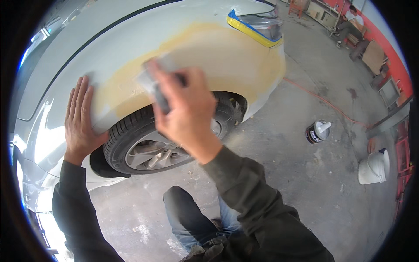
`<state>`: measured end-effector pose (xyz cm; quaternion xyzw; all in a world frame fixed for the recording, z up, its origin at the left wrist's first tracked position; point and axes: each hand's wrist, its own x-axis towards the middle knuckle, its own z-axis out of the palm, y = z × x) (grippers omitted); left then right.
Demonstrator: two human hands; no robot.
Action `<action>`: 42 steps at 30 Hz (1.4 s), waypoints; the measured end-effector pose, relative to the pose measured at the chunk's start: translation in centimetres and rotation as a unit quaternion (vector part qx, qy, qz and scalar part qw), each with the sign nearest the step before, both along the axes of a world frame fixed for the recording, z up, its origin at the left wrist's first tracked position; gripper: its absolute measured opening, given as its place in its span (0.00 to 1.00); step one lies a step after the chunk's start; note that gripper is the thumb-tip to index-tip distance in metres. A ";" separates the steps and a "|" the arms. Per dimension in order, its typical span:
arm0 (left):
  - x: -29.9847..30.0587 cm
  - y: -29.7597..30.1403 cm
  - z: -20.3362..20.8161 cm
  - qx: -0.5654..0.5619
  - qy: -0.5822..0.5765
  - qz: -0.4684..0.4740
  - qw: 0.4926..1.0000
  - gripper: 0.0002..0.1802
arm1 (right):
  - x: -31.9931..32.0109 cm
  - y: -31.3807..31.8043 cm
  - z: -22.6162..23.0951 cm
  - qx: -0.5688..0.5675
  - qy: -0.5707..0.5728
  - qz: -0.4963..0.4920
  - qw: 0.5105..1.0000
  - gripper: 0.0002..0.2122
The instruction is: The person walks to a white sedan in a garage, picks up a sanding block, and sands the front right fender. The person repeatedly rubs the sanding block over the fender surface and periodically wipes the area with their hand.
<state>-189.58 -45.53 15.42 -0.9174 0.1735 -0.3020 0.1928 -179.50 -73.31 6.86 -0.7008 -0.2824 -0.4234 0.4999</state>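
My left hand (80,120) lies flat, fingers stretched out, on the pale car fender (102,52) just left of the wheel arch. Smeared by motion, my right hand (188,107) is closed round a grey sanding block (151,81). The block is against or very near the fender above the wheel; the blur hides whether it touches. Around it spreads a broad patch of beige and yellow body filler (218,56). Below the hands is the front wheel (159,153) with its silver rim. Yellow and blue masking tape (251,32) edges the headlight (264,26).
An open dark can (313,134) with a white object in its mouth stands on the concrete floor (283,174). Farther right is a white bucket (373,168). An orange hose (323,99) crosses the floor. Another person (353,22) sits at the far right wall, near leaning boards (374,56).
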 end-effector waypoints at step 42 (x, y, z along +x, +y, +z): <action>3.5 -6.8 -0.5 0.002 -0.023 0.052 0.998 0.62 | 17.0 -19.3 -5.2 -0.157 -0.194 0.034 0.968 0.25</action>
